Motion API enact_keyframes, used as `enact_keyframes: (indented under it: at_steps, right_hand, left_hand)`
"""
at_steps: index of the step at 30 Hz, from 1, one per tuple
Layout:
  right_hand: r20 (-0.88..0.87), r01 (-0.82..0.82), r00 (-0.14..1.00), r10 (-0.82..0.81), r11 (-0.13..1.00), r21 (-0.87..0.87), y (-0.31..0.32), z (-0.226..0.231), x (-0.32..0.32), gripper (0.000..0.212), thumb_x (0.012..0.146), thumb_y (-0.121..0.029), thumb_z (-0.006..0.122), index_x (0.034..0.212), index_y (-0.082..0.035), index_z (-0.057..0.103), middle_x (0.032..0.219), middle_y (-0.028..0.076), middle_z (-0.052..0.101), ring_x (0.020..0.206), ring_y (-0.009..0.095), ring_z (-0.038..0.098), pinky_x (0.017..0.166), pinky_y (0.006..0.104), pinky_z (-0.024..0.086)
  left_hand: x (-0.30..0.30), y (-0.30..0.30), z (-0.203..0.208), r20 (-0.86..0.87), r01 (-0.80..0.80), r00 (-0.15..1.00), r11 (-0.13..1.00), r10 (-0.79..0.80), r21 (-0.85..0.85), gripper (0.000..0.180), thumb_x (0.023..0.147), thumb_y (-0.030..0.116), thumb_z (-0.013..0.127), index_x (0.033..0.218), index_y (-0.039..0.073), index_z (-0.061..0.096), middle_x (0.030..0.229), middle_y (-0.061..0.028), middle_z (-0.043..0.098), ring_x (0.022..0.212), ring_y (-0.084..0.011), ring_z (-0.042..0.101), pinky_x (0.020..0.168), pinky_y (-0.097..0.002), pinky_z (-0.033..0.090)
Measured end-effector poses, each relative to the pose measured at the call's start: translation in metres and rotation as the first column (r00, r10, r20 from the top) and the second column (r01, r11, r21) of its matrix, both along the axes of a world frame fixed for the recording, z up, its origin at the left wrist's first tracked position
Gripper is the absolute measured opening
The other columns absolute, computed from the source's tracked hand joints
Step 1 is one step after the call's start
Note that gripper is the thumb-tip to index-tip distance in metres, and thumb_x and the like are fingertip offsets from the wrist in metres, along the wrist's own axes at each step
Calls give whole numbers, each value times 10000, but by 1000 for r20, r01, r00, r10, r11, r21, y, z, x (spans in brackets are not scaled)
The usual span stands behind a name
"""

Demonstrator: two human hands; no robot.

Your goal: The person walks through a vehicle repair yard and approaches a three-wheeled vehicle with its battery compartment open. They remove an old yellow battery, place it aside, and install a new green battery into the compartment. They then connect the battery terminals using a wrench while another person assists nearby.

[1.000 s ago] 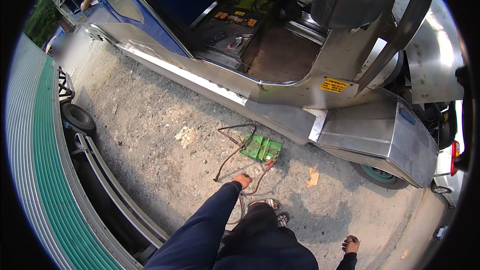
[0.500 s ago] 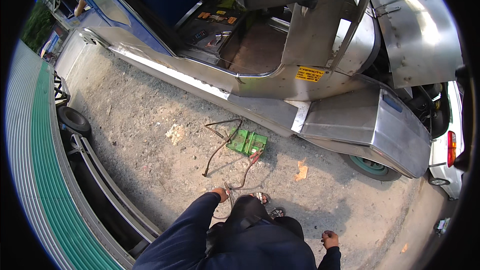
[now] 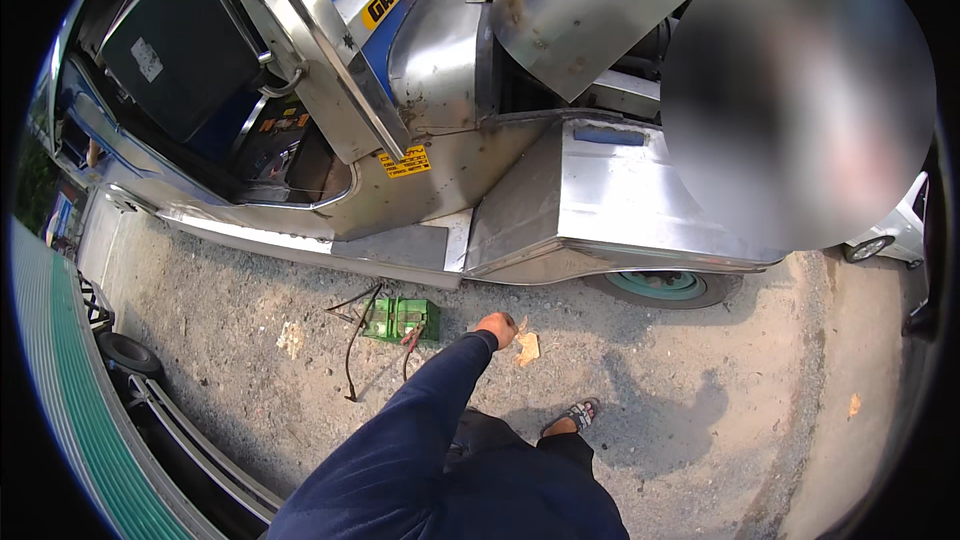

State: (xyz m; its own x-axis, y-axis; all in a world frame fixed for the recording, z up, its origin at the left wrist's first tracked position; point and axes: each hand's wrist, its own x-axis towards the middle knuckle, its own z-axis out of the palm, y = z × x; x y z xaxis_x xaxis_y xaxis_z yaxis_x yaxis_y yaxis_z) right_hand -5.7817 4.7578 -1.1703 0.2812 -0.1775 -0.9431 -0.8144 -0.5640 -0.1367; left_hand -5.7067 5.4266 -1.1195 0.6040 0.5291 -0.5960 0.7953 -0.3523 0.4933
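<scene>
My left hand (image 3: 495,328) reaches forward over the gravel with closed fingers, right of a green car battery (image 3: 402,320). A jumper cable (image 3: 407,365) with a reddish clamp at the battery's front right passes behind my left sleeve; its far end appears to be in my left fist, though the fingers mostly hide it. A black cable (image 3: 350,365) leaves the battery's left side, and its free end lies on the ground. My right hand is out of view.
A metal-bodied vehicle (image 3: 400,210) stands ahead, its hood panel (image 3: 590,20) raised above the front fender (image 3: 640,190) and wheel (image 3: 660,286). A person (image 3: 800,100), blurred, is at the right. Green-and-grey corrugated metal (image 3: 90,410) runs along the left, beside a loose tyre (image 3: 130,352).
The view has swung right toward the vehicle's front. My left hand has moved forward and right, past the battery. My right hand has left the view, and a blurred person now appears.
</scene>
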Motion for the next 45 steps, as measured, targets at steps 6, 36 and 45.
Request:
enact_keyframes:
  at_steps: [6, 36, 45]
  right_hand:
    - [-17, -165, 986, 165, 986, 7, -14, -4, 91, 303, 926, -176, 588, 1196, -60, 665, 888, 131, 701, 651, 278, 683, 522, 436, 527]
    - [616, -876, -464, 637, -433, -212, 808, 86, 6, 434, 906, -326, 697, 1243, -54, 704, 1145, 220, 743, 1098, 402, 700, 948, 476, 554]
    - [901, -894, -298, 315, -423, -148, 1092, 217, -169, 404, 946, -293, 679, 1228, -3, 680, 1145, 218, 721, 1072, 393, 690, 934, 462, 535]
  left_hand:
    - [22, -140, 45, 124, 581, 813, 805, -569, -123, 509, 924, 328, 668, 1357, 62, 639, 1198, -197, 732, 1152, -370, 685, 991, -466, 531]
    - [-626, 101, 93, 271, -946, 169, 233, 948, -226, 388, 944, 181, 688, 1252, -57, 684, 1097, -173, 760, 978, -249, 739, 893, -367, 574]
    - [-662, 215, 149, 329, -919, 282, 352, 901, -177, 382, 929, 133, 717, 1241, -82, 668, 1084, -204, 761, 990, -246, 748, 878, -366, 593]
